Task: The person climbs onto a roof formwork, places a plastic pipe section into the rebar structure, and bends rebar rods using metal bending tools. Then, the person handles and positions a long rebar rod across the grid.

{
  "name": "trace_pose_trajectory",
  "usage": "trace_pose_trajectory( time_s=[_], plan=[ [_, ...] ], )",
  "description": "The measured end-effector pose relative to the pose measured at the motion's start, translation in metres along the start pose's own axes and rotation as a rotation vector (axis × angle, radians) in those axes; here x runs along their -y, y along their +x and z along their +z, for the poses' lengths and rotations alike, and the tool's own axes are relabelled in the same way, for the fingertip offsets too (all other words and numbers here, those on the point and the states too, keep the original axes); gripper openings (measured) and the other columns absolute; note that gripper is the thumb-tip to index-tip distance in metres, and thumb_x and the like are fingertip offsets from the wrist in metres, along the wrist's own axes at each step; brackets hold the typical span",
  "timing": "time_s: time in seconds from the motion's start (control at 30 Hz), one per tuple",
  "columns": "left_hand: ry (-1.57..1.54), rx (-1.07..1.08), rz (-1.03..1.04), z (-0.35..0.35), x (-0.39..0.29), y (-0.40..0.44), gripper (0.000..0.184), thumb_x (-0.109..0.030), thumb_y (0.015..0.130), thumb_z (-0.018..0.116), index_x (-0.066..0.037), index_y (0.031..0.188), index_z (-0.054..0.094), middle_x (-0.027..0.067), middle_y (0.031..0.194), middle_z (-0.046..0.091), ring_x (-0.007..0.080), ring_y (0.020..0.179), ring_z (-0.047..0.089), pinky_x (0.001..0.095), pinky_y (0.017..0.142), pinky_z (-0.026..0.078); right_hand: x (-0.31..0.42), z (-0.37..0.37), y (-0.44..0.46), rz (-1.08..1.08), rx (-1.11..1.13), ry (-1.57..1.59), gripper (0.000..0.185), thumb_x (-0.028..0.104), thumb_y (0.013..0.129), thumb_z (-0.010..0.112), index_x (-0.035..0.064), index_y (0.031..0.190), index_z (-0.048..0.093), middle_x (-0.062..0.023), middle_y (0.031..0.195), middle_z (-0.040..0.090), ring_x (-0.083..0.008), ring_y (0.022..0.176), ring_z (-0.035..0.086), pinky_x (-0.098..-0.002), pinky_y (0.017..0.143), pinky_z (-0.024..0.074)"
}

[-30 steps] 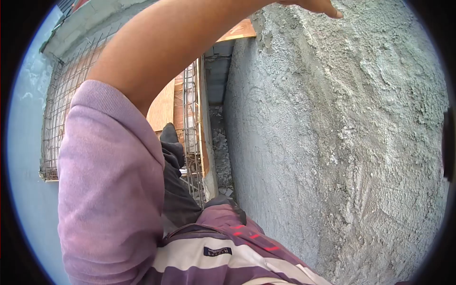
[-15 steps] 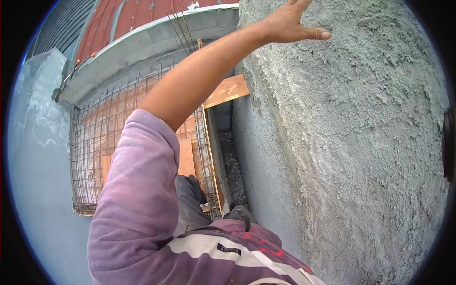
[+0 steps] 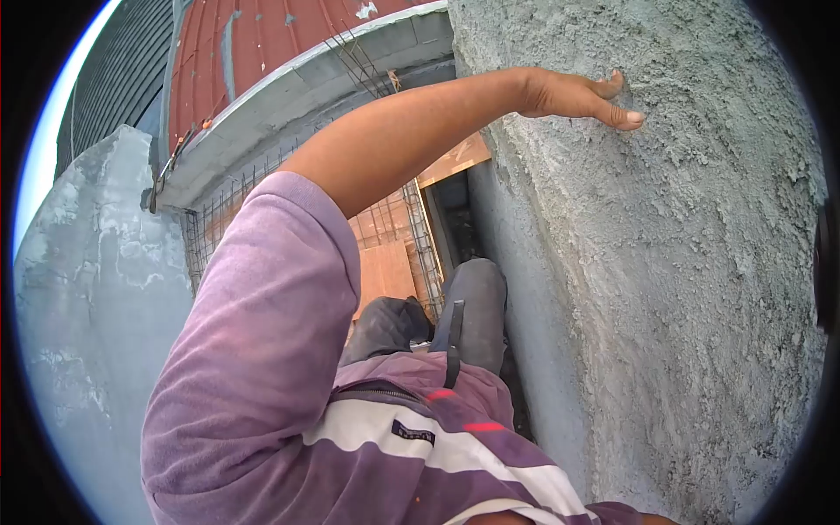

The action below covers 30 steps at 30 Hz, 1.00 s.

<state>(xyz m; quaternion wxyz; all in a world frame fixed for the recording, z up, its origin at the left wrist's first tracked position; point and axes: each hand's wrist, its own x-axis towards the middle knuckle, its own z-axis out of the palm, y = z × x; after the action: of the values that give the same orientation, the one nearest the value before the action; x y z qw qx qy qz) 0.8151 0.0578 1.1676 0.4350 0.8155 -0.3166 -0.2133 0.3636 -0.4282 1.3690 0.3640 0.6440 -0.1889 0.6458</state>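
Observation:
My left hand [image 3: 582, 98] reaches across to the right, over the rough grey plastered wall [image 3: 682, 289]. Its thumb and a finger are spread apart, the other fingers are mostly hidden, and nothing shows in its grasp. The hand appears to rest against the wall, though contact is hard to confirm. My left arm in a purple sleeve [image 3: 254, 324] crosses the view. My right hand is out of view; only a bit of sleeve and skin shows at the bottom edge.
Below are wooden boards [image 3: 385, 271] with a rebar grid [image 3: 424, 254] and a narrow dark gap beside the wall. A block parapet [image 3: 262, 109] and red metal roof [image 3: 262, 39] lie beyond. A smooth grey wall [image 3: 96, 289] stands at left. My bent legs [image 3: 477, 306] show below.
My left hand has come lower and further into view, over the wall. The view has tilted up, showing more red roof. One knee has risen over the gap.

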Motion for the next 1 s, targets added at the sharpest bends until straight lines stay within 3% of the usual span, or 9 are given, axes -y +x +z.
trace_pose_trajectory(
  time_s=[0.1,0.2,0.3,0.4,0.53,0.6,0.67,0.83,1.0],
  plan=[
    [0.105,0.024,-0.004,-0.008,0.001,0.001,0.132,-0.086,0.081,0.056,0.001,0.164,0.001,0.0327,0.168,0.010,0.0437,0.158,0.003,0.0584,0.128,0.006,0.018,-0.003,0.010,-0.082,-0.011,0.149,0.065,0.057,0.105,0.050,0.0015,0.071,0.056,-0.0166,0.063,0.055,-0.0356,0.056,0.052,-0.0486,0.056,0.0419],
    [0.139,0.032,-0.021,-0.020,0.003,-0.001,0.127,-0.079,0.081,0.066,-0.001,0.165,0.010,0.0339,0.165,0.021,0.0452,0.156,0.016,0.0573,0.128,0.016,0.001,0.003,0.011,-0.149,-0.003,0.114,0.066,0.058,0.105,0.049,0.0023,0.069,0.055,-0.0157,0.061,0.054,-0.0351,0.054,0.050,-0.0488,0.053,0.0404],
    [0.319,-0.045,0.068,-0.050,-0.009,-0.037,0.106,-0.065,0.087,0.072,-0.001,0.161,0.030,0.0329,0.156,0.041,0.0458,0.149,0.037,0.0533,0.124,0.031,0.021,-0.010,0.019,-0.167,0.001,0.111,0.068,0.060,0.105,0.047,0.0025,0.068,0.054,-0.0148,0.062,0.053,-0.0351,0.055,0.051,-0.0506,0.055,0.0398],
    [0.331,-0.068,0.115,-0.087,-0.019,-0.121,0.083,-0.052,0.093,0.072,0.001,0.152,0.047,0.0283,0.145,0.057,0.0424,0.138,0.053,0.0486,0.118,0.042,0.034,-0.012,0.025,-0.178,-0.006,0.141,0.067,0.058,0.105,0.048,0.0022,0.070,0.056,-0.0158,0.064,0.055,-0.0353,0.056,0.052,-0.0516,0.057,0.0413],
    [0.210,-0.048,-0.090,-0.120,0.017,-0.264,0.079,-0.046,0.091,0.076,0.002,0.149,0.051,0.0256,0.144,0.059,0.0386,0.135,0.057,0.0469,0.112,0.047,0.032,-0.013,0.024,-0.141,-0.035,0.054,0.058,0.056,0.105,0.052,0.0064,0.075,0.061,-0.0190,0.072,0.062,-0.0332,0.065,0.061,-0.0524,0.060,0.0443],
    [0.106,-0.075,-0.211,-0.116,0.064,-0.324,0.079,-0.044,0.092,0.076,0.001,0.151,0.050,0.0255,0.144,0.059,0.0397,0.135,0.057,0.0456,0.112,0.047,0.051,-0.013,0.034,-0.129,-0.065,0.047,0.057,0.055,0.105,0.052,0.0063,0.076,0.061,-0.0193,0.074,0.062,-0.0335,0.066,0.061,-0.0524,0.061,0.0442],
    [-0.056,-0.011,-0.493,-0.115,0.082,-0.371,0.078,-0.042,0.093,0.074,0.001,0.152,0.047,0.0257,0.144,0.059,0.0402,0.135,0.057,0.0453,0.112,0.047,0.079,-0.014,0.053,-0.111,-0.085,0.049,0.056,0.055,0.104,0.053,0.0062,0.077,0.061,-0.0195,0.075,0.061,-0.0337,0.067,0.060,-0.0524,0.062,0.0440],
    [-0.155,0.018,-0.701,-0.115,0.235,-0.444,0.076,-0.042,0.089,0.076,0.003,0.146,0.053,0.0285,0.142,0.060,0.0383,0.128,0.062,0.0434,0.109,0.049,0.193,-0.008,0.115,-0.108,-0.108,0.085,0.054,0.054,0.103,0.054,0.0059,0.080,0.061,-0.0201,0.078,0.061,-0.0344,0.070,0.060,-0.0523,0.064,0.0437],
    [-0.180,-0.083,-0.666,-0.183,0.344,-0.441,0.075,-0.041,0.088,0.076,0.003,0.146,0.055,0.0301,0.141,0.060,0.0387,0.128,0.062,0.0416,0.109,0.048,0.333,0.003,0.178,-0.143,-0.106,0.170,0.051,0.053,0.103,0.055,0.0056,0.083,0.061,-0.0207,0.081,0.060,-0.0350,0.073,0.059,-0.0523,0.066,0.0433]
  ],
)
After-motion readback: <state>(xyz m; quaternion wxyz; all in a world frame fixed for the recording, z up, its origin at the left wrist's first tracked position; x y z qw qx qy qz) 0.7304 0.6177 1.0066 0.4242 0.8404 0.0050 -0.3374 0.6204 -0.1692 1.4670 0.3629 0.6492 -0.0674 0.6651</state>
